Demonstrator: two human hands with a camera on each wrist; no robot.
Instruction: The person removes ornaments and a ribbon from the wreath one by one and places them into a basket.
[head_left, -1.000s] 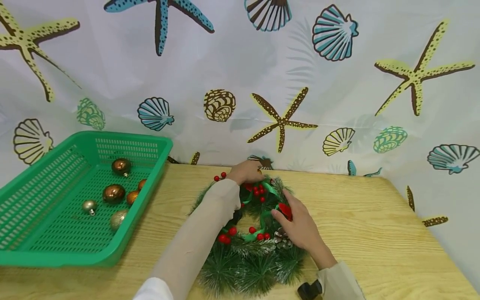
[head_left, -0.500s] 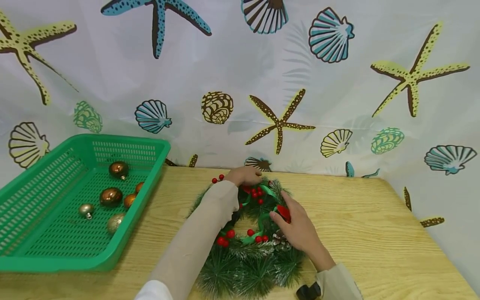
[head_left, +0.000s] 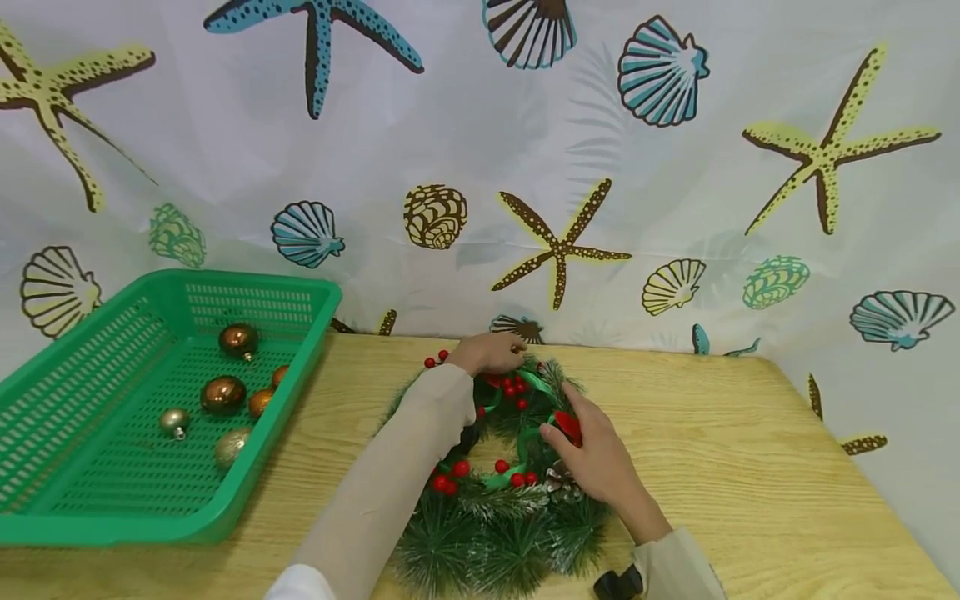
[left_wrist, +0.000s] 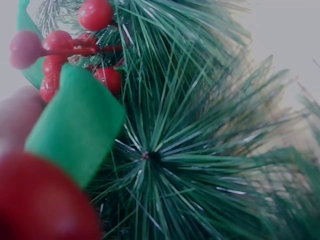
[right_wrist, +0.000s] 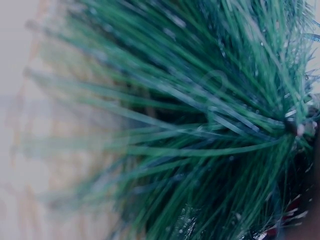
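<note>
A green pine wreath (head_left: 506,533) lies on the table, trimmed with red berries (head_left: 515,386), green ribbon (head_left: 534,381) and a pine cone (head_left: 561,481). My left hand (head_left: 491,352) bends over its far rim. A small gold-brown thing shows at those fingertips, mostly hidden. My right hand (head_left: 600,450) grips the wreath's right side, with the thumb by a red flower-like piece (head_left: 567,427). In the left wrist view, pine needles (left_wrist: 165,155) and a green ribbon end (left_wrist: 80,125) fill most of the picture. Only blurred needles (right_wrist: 210,130) appear in the right wrist view.
A green plastic basket (head_left: 225,508) stands at the left, holding several copper, orange and gold baubles (head_left: 223,394). Behind the wooden table (head_left: 750,467) hangs a cloth (head_left: 360,150) printed with shells and starfish. A black object (head_left: 618,583) sits beside the right sleeve.
The head view has shifted slightly. Both hands stay at the same places on the wreath, and the gold-brown thing at my left fingertips shows less than a second ago.
</note>
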